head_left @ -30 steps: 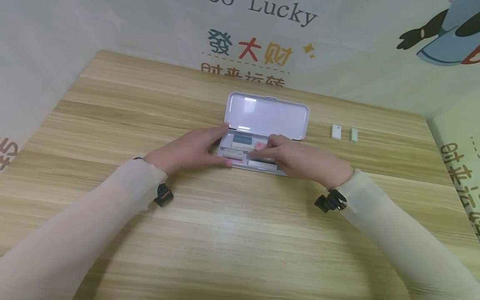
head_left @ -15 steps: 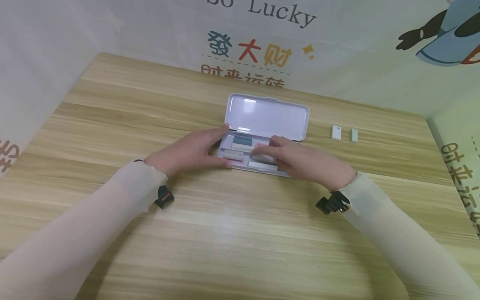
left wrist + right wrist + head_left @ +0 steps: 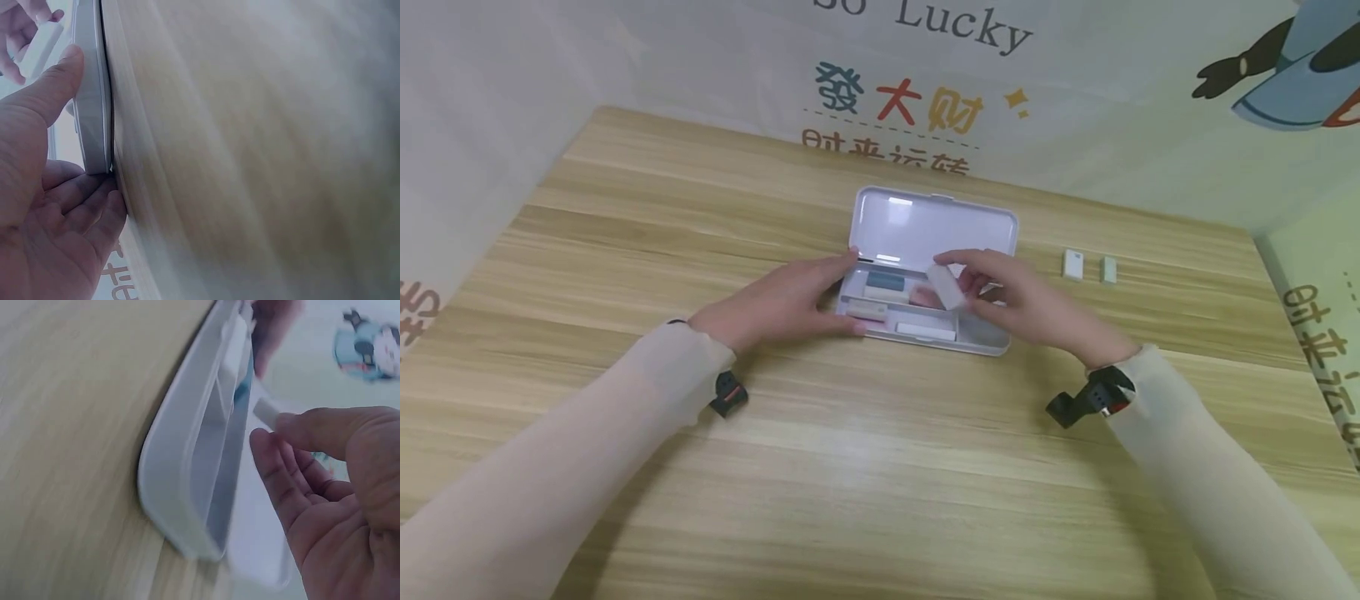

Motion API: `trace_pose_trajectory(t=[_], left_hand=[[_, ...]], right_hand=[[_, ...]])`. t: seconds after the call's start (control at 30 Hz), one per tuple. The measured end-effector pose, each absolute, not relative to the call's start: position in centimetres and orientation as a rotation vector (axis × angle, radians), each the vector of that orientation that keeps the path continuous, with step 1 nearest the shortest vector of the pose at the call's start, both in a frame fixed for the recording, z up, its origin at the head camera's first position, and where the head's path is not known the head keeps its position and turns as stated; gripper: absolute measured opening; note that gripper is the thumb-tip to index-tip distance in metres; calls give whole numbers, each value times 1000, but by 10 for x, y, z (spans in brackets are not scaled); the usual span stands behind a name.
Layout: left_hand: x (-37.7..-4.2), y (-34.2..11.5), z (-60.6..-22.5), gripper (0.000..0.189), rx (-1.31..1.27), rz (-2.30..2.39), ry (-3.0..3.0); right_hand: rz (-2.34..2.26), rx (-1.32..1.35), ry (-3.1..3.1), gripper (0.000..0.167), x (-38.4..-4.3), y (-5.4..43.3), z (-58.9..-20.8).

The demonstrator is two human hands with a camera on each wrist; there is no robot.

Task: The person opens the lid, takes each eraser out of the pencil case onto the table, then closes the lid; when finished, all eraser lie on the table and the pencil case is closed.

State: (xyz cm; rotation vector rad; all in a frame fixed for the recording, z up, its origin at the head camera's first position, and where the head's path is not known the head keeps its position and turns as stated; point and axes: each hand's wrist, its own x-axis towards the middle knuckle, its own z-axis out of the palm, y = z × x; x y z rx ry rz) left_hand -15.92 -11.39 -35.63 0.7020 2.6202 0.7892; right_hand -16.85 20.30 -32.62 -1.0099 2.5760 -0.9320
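Printed sheets (image 3: 722,92) hanging around a wood-grain table (image 3: 865,475) suggest a small screened-off booth.

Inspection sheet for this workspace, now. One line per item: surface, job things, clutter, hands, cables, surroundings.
Surface: wood-grain tabletop, light glare near the middle.
Job things: open case, lid tipped back; inside, a blue block, a pink block partly hidden, and several pale blocks. Held block tilted above the case.
Clutter: white block and pale green block, lying apart to the right of the case; whether they belong to the job, cannot tell.
Left hand: grips the case's left end.
Right hand: pinches the held block.
Cables: nothing seen.
Surroundings: pale backdrop with printed lettering and cartoon; black device at each wrist.
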Motion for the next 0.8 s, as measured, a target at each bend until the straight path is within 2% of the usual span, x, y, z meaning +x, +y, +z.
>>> trace_pose_trajectory(t=[0.33, 0.57, 0.8], left_hand=[[-159, -115, -357, 103, 699, 806, 2607], [-158, -114, -357, 102, 711, 806, 2602], [-158, -115, -355, 102, 701, 812, 2600]], right_hand=[[-1225, -651, 2597, 58, -181, 253, -332], [-1453, -486, 2548, 60, -185, 307, -341], [-1361, -273, 2606, 64, -186, 365, -339]])
